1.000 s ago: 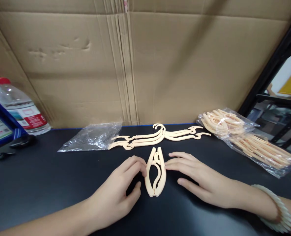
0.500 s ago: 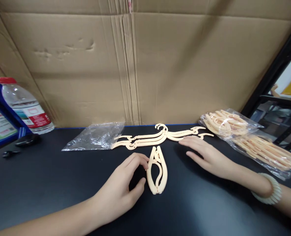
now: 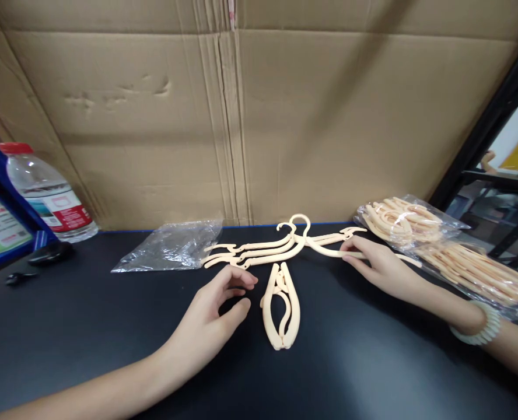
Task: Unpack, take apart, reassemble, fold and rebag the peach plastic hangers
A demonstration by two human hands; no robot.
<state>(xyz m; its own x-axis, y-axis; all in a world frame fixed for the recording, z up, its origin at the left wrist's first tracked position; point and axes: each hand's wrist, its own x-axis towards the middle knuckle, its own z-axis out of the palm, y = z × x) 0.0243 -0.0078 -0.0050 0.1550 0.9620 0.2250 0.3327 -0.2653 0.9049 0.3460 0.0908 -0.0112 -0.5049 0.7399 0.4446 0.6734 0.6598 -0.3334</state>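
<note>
Cream plastic clothes hangers lie stacked, arms spread, at the back of the black table. My right hand (image 3: 375, 265) pinches the right arm of the front unfolded hanger (image 3: 324, 251), whose hook tilts up above the pile. Behind it another unfolded hanger (image 3: 263, 244) lies on the table. A folded hanger (image 3: 291, 309) rests in front of them, its two arms side by side and its hook tucked between. To the left of it my left hand (image 3: 213, 312) hovers with fingers curved and apart, holding nothing.
A flat clear plastic bag (image 3: 167, 248) lies left of the hangers. At the right are two bags of hangers, one (image 3: 399, 219) behind the other (image 3: 473, 271). A water bottle (image 3: 53, 195) and a black object (image 3: 51, 252) stand at the left. Cardboard (image 3: 329, 116) walls the back.
My right hand has moved from above the pile to grip the front hanger's right arm, which has swung out and its hook up. My left hand has drawn slightly left from the folded hanger.
</note>
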